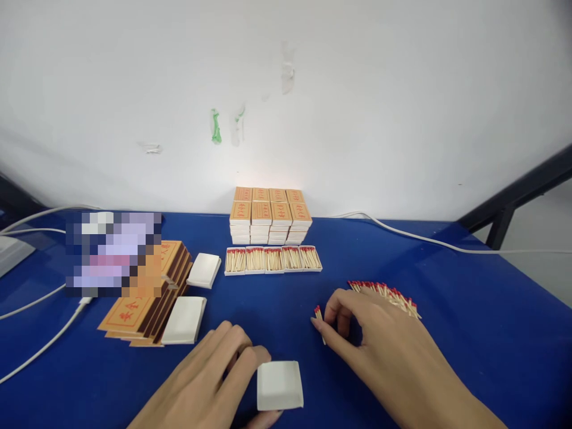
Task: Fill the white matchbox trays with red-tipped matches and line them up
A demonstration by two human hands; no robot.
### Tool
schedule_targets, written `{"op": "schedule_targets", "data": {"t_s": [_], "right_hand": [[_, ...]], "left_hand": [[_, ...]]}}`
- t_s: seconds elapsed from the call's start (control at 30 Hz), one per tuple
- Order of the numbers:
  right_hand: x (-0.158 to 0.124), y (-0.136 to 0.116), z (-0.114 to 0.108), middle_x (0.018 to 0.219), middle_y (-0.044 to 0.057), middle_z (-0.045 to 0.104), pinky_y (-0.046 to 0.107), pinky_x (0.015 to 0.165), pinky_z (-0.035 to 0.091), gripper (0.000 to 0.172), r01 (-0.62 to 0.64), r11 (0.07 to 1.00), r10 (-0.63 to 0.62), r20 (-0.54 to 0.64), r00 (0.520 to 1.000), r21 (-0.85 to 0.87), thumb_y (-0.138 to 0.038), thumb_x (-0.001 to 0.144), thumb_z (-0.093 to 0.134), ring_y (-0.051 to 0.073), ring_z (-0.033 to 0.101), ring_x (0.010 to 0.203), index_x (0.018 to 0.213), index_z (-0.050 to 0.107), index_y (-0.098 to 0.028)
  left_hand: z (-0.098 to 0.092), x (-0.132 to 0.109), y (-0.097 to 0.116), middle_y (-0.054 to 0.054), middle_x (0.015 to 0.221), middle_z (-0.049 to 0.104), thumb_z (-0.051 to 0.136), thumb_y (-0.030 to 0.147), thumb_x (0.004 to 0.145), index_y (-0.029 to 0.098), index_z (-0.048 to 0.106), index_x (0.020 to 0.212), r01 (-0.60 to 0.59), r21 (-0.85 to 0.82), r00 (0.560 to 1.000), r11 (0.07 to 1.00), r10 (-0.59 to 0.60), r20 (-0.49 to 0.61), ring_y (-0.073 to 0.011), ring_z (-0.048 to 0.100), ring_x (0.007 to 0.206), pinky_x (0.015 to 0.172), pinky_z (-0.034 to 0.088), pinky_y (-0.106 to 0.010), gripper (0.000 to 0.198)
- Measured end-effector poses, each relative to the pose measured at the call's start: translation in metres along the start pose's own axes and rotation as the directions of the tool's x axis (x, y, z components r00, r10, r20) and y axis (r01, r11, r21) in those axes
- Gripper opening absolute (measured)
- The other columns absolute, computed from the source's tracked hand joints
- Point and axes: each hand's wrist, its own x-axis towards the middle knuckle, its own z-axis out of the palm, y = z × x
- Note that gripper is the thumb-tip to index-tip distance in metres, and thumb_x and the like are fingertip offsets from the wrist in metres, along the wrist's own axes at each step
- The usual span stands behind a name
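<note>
My left hand is closed on a small white matchbox tray, index finger at its upper left corner and thumb along its near side. The tray's inside faces me and shows no matches. To the right, my right hand has its fingers curled around a few red-tipped matches by the thumb tip; the finger pads are partly hidden. Just beyond this hand lies a loose spread of matches, partly covered by the knuckles. Several trays filled with matches stand in a row at the centre.
Behind the row, closed matchboxes are stacked against the white wall. At left are orange matchbox sleeves, two stacks of white trays, a pixelated object and a white cable. Another cable crosses the blue table's back right.
</note>
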Motion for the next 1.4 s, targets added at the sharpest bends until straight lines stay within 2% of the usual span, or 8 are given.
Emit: {"op": "schedule_targets", "data": {"t_s": [0.13, 0.23, 0.47, 0.6, 0.73, 0.97, 1.2, 1.4], "right_hand": [[0.001, -0.003, 0.005, 0.078, 0.0, 0.073, 0.038, 0.066, 0.046, 0.033, 0.045, 0.997, -0.053, -0.114, 0.992, -0.069, -0.042, 0.109, 0.068, 0.024, 0.071, 0.078, 0.079, 0.066, -0.028], [0.003, 0.0, 0.004, 0.079, 0.001, 0.073, 0.037, 0.063, 0.046, 0.033, 0.049, 0.996, -0.059, -0.13, 0.99, -0.079, -0.046, 0.11, 0.067, 0.024, 0.071, 0.077, 0.082, 0.068, -0.029], [0.001, 0.034, -0.017, 0.088, 0.003, 0.078, 0.034, 0.055, 0.045, 0.019, -0.038, 0.987, 0.002, -0.23, 0.973, -0.155, -0.049, 0.1, 0.07, 0.03, 0.075, 0.083, 0.098, 0.08, -0.034], [-0.002, 0.043, -0.02, 0.097, 0.005, 0.082, 0.035, 0.056, 0.046, 0.025, -0.014, 0.983, -0.019, -0.182, 0.983, -0.181, -0.047, 0.103, 0.063, 0.032, 0.076, 0.092, 0.094, 0.081, -0.033], [0.002, 0.036, -0.016, 0.086, 0.006, 0.078, 0.035, 0.055, 0.042, 0.026, -0.048, 0.973, 0.018, -0.132, 0.991, -0.226, -0.041, 0.104, 0.062, 0.032, 0.074, 0.088, 0.085, 0.077, -0.031], [0.009, 0.031, -0.017, 0.088, 0.004, 0.078, 0.032, 0.054, 0.043, 0.01, -0.099, 0.974, 0.068, -0.158, 0.985, -0.201, -0.039, 0.096, 0.074, 0.031, 0.074, 0.089, 0.095, 0.08, -0.032], [0.01, 0.03, -0.013, 0.084, 0.002, 0.077, 0.035, 0.058, 0.046, 0.02, -0.102, 0.982, 0.09, -0.081, 0.993, -0.162, -0.043, 0.101, 0.071, 0.03, 0.075, 0.088, 0.085, 0.077, -0.033], [0.015, 0.01, 0.0, 0.081, 0.001, 0.075, 0.036, 0.062, 0.045, 0.029, -0.063, 0.995, 0.054, -0.122, 0.991, -0.071, -0.047, 0.103, 0.077, 0.026, 0.071, 0.082, 0.079, 0.076, -0.031]], "left_hand": [[-0.002, 0.002, 0.002, -0.006, 0.11, 0.079, 0.065, 0.038, 0.115, 0.025, 0.066, 0.129, -0.006, 0.019, 0.999, 1.0, 0.006, -0.046, -0.0254, 0.085, 0.1, 0.08, 0.072, -0.031, 0.019], [-0.004, 0.003, 0.004, -0.006, 0.108, 0.079, 0.058, 0.04, 0.118, 0.025, 0.066, 0.128, -0.014, 0.012, 0.998, 1.0, 0.015, -0.054, -0.0251, 0.085, 0.098, 0.078, 0.072, -0.031, 0.02], [-0.005, 0.005, 0.004, -0.005, 0.106, 0.078, 0.062, 0.038, 0.116, 0.024, 0.064, 0.127, -0.026, 0.001, 0.999, 1.0, 0.026, -0.039, -0.0245, 0.085, 0.095, 0.074, 0.071, -0.029, 0.017], [-0.005, 0.004, 0.003, -0.005, 0.107, 0.078, 0.067, 0.034, 0.113, 0.025, 0.064, 0.129, -0.018, -0.014, 0.999, 1.0, 0.017, -0.029, -0.0251, 0.084, 0.095, 0.076, 0.072, -0.031, 0.019], [-0.004, 0.003, 0.005, -0.006, 0.109, 0.077, 0.061, 0.035, 0.116, 0.024, 0.063, 0.13, -0.005, 0.002, 0.999, 1.0, 0.005, -0.054, -0.0263, 0.084, 0.097, 0.078, 0.072, -0.034, 0.018], [-0.004, 0.001, 0.006, -0.005, 0.108, 0.075, 0.063, 0.034, 0.115, 0.024, 0.062, 0.129, -0.012, -0.029, 1.0, 1.0, 0.011, -0.024, -0.0257, 0.084, 0.098, 0.075, 0.071, -0.032, 0.017], [-0.002, 0.007, 0.009, -0.005, 0.106, 0.075, 0.055, 0.037, 0.119, 0.024, 0.063, 0.128, -0.012, 0.001, 0.997, 1.0, 0.012, -0.072, -0.0255, 0.083, 0.095, 0.077, 0.071, -0.034, 0.017], [-0.004, 0.002, 0.006, -0.006, 0.107, 0.076, 0.055, 0.038, 0.12, 0.025, 0.063, 0.128, -0.016, -0.007, 0.999, 1.0, 0.015, -0.051, -0.0256, 0.084, 0.097, 0.076, 0.071, -0.032, 0.018]]}}
